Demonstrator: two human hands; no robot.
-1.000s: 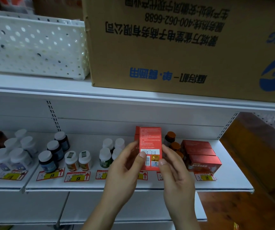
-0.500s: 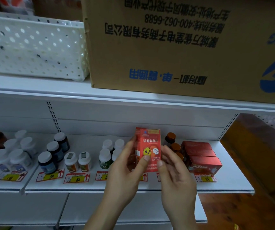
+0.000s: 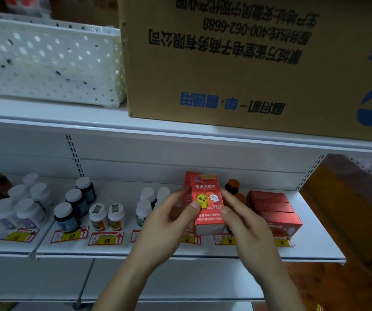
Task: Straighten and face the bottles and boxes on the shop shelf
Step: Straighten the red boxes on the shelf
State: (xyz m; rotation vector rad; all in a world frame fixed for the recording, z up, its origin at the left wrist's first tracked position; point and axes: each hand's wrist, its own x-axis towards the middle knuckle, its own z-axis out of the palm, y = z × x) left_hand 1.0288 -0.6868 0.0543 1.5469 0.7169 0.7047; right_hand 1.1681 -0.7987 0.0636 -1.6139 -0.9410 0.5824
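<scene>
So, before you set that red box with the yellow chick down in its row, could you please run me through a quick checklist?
1. Front panel of the red cardboard box with the yellow chick faces outward: ok.
2. Box upright: ok.
3. Grip: left hand and right hand both pinch its sides: ok.
4. Matching red box behind stands upright to line up with: ok.
5. Shelf spot beneath the held box free: cannot tell, the hands hide it.
6. Amber bottle with the brown cap to the right stands apart from the box: ok.

bottles (image 3: 73,205) left on shelf (image 3: 315,248) | box (image 3: 207,203) mid btwn hands | stacked boxes (image 3: 274,209) right | carton (image 3: 247,63) above
</scene>
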